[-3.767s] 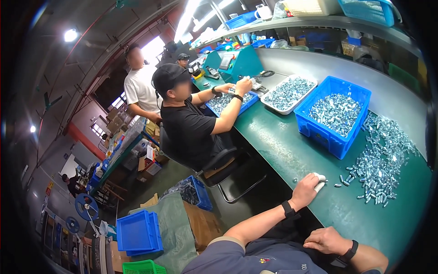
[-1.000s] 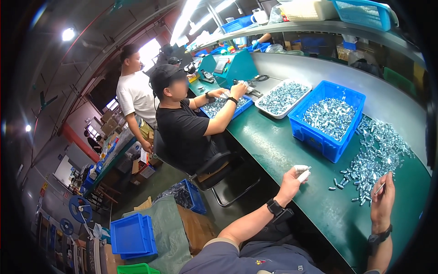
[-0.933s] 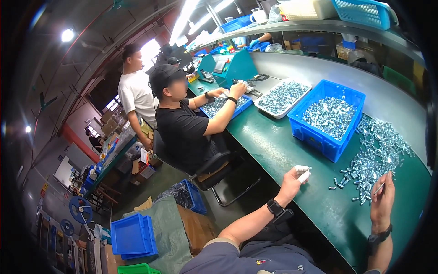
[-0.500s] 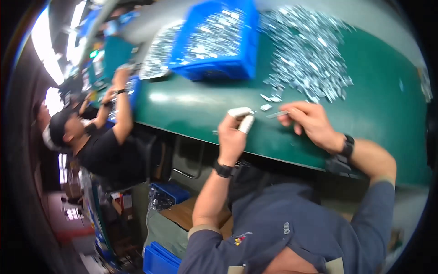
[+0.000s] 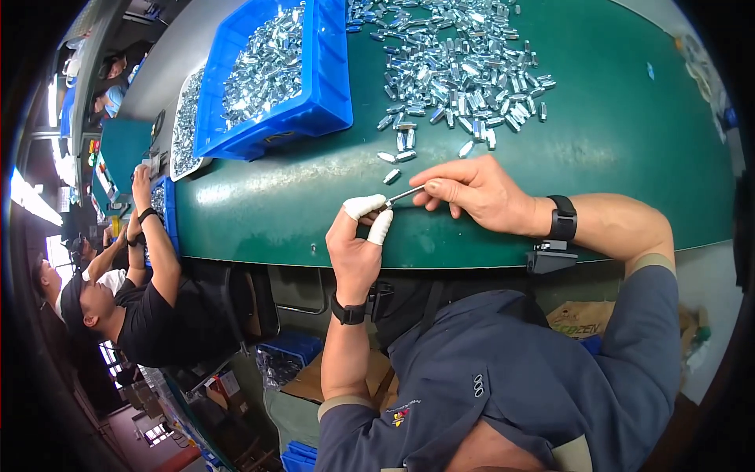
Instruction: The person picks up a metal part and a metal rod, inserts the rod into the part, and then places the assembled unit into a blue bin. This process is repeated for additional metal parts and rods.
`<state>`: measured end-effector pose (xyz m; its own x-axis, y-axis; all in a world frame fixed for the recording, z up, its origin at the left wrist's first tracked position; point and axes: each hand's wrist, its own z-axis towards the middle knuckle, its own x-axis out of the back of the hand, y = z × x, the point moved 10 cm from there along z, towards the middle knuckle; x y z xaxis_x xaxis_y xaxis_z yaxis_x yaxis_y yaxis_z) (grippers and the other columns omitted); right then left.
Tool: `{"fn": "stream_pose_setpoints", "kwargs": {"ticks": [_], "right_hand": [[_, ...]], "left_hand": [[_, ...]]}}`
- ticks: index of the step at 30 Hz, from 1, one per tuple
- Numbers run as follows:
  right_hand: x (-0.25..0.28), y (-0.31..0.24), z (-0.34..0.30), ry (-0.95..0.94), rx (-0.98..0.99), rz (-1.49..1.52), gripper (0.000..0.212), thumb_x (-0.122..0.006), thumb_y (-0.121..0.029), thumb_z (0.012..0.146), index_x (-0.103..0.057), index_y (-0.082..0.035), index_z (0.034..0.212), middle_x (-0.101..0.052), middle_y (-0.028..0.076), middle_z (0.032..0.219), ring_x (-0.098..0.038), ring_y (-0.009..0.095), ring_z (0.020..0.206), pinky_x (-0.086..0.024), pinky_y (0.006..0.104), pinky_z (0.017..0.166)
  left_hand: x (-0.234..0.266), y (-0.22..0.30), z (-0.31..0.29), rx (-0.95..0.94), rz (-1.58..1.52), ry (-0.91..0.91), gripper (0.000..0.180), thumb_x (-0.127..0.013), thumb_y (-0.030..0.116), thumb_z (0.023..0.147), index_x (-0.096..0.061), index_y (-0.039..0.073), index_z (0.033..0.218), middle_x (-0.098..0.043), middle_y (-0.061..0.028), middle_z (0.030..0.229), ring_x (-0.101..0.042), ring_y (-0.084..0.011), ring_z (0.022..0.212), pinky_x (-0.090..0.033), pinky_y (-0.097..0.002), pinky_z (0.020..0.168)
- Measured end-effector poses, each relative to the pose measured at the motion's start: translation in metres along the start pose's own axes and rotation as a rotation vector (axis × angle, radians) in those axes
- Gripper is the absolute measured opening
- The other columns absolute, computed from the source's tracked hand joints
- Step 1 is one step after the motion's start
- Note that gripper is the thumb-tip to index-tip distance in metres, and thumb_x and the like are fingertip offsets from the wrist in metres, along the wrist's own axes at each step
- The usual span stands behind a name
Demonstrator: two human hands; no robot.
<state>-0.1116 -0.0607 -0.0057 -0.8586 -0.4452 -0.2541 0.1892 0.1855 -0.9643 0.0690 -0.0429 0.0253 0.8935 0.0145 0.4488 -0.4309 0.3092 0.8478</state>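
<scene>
My left hand (image 5: 355, 244) has white finger covers on thumb and index finger. Those two fingertips pinch a small silver metal piece (image 5: 386, 206), mostly hidden between them. In my right hand (image 5: 480, 197) a thin metal rod (image 5: 407, 193) is held between thumb and fingers. Its tip reaches the piece at my left fingertips; whether it goes inside I cannot tell. Just beyond my hands lie a few loose silver metal pieces (image 5: 392, 177), short and elongated. A large spread of the same pieces (image 5: 472, 75) covers the table farther away.
A blue bin (image 5: 326, 106) full of silver pieces stands on the green table (image 5: 613, 118), far left. Beside it is a white tray (image 5: 177, 169) with more pieces. At left, a person in black (image 5: 173, 315) works over another blue bin. Cardboard and blue boxes (image 5: 287, 350) sit below the table edge.
My hands have come together, and the rod's tip now meets the metal piece in my left fingers. The view has shifted, so the bin and pile appear farther left.
</scene>
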Motion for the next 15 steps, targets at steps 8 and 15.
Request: {"fn": "stream_pose_setpoints", "kwargs": {"ticks": [8, 15], "right_hand": [[-0.014, -0.004, 0.004, -0.064, -0.01, -0.135, 0.027, -0.056, -0.019, 0.106, -0.07, -0.001, 0.12, -0.074, 0.005, 0.097, -0.065, 0.008, 0.081, -0.051, 0.0216, 0.065], [-0.015, 0.004, 0.004, -0.031, -0.166, -0.316, 0.029, -0.057, -0.022, 0.105, -0.073, 0.002, 0.1, -0.072, 0.004, 0.082, -0.061, 0.007, 0.07, -0.049, 0.0233, 0.059]], "left_hand": [[0.009, 0.007, 0.006, -0.02, 0.016, -0.006, 0.019, -0.077, -0.001, 0.086, -0.071, 0.002, 0.104, -0.069, -0.0049, 0.094, -0.063, -0.0126, 0.08, -0.051, -0.0257, 0.072], [0.005, 0.008, -0.001, -0.057, -0.125, -0.065, 0.02, -0.076, -0.002, 0.085, -0.071, 0.002, 0.104, -0.07, -0.0073, 0.094, -0.067, -0.0164, 0.081, -0.053, -0.0281, 0.071]]}}
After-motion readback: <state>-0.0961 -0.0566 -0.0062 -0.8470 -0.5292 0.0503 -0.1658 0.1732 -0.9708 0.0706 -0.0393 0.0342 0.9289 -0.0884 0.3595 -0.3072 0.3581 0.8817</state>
